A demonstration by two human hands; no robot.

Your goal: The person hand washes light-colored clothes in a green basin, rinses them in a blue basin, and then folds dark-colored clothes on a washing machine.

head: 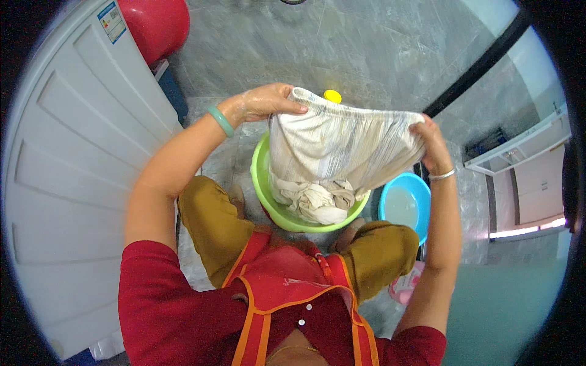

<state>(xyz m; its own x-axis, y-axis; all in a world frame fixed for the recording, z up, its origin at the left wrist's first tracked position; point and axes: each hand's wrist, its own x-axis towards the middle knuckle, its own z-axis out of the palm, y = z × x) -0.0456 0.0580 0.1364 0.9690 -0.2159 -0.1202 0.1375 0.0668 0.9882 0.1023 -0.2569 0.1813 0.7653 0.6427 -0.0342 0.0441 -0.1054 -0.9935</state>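
Note:
A pale, striped garment with an elastic waistband (348, 137) is stretched between my hands above a green plastic basin (261, 183). My left hand (272, 103), wet and with a jade-coloured bangle on the wrist, grips one end of the waistband. The other end is in my right hand (430, 142), which has a silver-coloured bangle on its wrist. The garment's lower part hangs down into the basin, where crumpled off-white and beige cloth (316, 201) lies. The garment hides part of the basin's far side.
A blue basin (428, 201) holding cloudy liquid stands right of the green one. A white ribbed appliance (87, 183) fills the left side, with a red container (155, 27) beyond it. A yellow round object (332, 96) is behind the garment. A pink container (405, 286) lies by my right knee.

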